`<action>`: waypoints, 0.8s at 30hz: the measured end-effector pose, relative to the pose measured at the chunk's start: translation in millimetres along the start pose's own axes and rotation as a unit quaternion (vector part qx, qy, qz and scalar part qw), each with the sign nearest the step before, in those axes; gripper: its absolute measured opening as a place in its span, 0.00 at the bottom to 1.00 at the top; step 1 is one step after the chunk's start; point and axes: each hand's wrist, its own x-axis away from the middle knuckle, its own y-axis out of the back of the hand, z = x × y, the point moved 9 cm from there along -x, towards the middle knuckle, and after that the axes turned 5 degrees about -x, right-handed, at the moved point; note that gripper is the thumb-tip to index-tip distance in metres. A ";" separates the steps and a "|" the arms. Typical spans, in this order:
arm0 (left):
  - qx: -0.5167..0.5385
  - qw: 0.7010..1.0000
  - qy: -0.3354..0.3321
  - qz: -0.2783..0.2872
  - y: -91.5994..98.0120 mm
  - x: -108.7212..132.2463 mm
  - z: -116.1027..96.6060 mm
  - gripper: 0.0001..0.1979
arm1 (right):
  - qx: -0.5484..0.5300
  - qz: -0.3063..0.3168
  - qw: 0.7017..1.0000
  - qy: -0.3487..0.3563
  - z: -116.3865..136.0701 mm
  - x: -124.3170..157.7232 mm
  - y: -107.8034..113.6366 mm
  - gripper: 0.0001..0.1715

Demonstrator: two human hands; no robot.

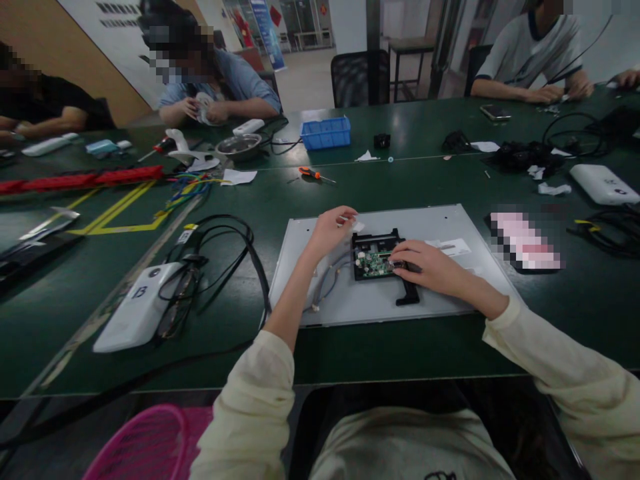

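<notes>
A flat light-grey panel (320, 267) lies on the green table in front of me. On its middle sits a black plastic bracket (409, 292) with a green circuit board (373, 264) inside it. My right hand (425, 267) rests over the board's right end, thumb and fingers closed on its edge; the exact contact is partly hidden. My left hand (330, 233) is above the panel's upper part, left of the bracket, fingers curled in a pinch. A small white piece (359, 227) shows at its fingertips. Thin grey wires (325, 283) run across the panel, left of the board.
Left of the panel lie a white power bank (137, 310) and black cables (257, 250). A pink phone (525, 240) is on the right. Beyond are an orange screwdriver (310, 173), a blue basket (325, 133) and a metal bowl (239, 147). Several people sit around the table.
</notes>
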 end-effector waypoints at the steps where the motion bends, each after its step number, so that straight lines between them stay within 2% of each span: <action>1: -0.007 1.000 0.002 -0.020 2.9 -3.2 3.8 0.13 | 0.003 -0.001 1.000 -0.001 0.2 -0.2 -0.2 0.13; 4: -0.027 0.999 -0.017 -0.021 -3.1 -11.9 10.4 0.15 | 0.007 -0.003 1.000 -0.004 1.4 -1.0 -0.2 0.13; 8: -0.037 0.998 -0.019 0.055 -25.1 -20.0 18.2 0.14 | 0.009 -0.009 1.000 -0.017 0.8 -1.4 0.3 0.13; 11: -0.024 0.995 0.003 0.098 -33.0 -24.2 23.1 0.13 | 0.011 -0.012 1.000 -0.024 -0.4 -1.3 -0.2 0.13; 14: 0.000 0.993 0.017 0.117 -34.3 -27.0 23.5 0.12 | 0.012 -0.012 0.999 -0.033 -2.5 -1.1 -1.4 0.13; 19: 0.002 0.993 0.037 0.110 -31.0 -27.8 23.0 0.07 | 0.010 -0.007 0.999 -0.032 -1.2 -1.4 -2.1 0.13; 24: -0.010 0.992 0.054 0.115 -29.5 -29.1 24.8 0.06 | 0.032 -0.021 0.998 -0.043 -2.9 -1.4 10.5 0.15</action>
